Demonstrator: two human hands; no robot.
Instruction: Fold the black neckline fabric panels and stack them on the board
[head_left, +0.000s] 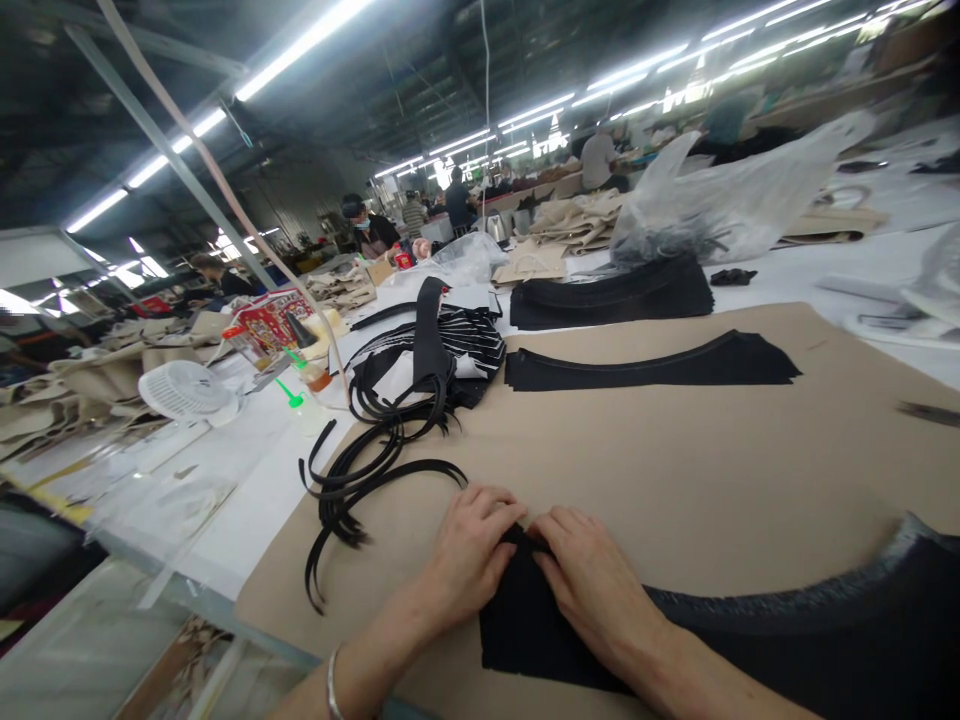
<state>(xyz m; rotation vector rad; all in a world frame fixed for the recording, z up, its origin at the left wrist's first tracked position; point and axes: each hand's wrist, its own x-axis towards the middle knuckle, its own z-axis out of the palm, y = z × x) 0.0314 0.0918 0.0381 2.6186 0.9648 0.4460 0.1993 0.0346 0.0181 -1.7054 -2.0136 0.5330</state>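
Note:
My left hand point(472, 548) and my right hand point(589, 565) are close together near the bottom middle, fingers pinched on the upper edge of a black curved panel point(525, 620). Whether it is fabric or leather I cannot tell. My right hand and forearm cover part of it. To the right, its curved upper edge has a greyish, rough-looking band. One black strip point(405, 468) of a loose bundle ends close to my left fingertips. Farther off, a similar black panel point(645, 368) lies flat on the brown sheet point(480, 440).
Stacked black panels point(611, 298) sit at the back, near a clear plastic bag point(720, 205). Striped black pieces point(480, 340) are heaped left of them. A white fan point(187, 388) and green-tipped bottles point(292, 398) stand on the left. Dark scissors-like metal point(930, 413) lies right. Several people are behind.

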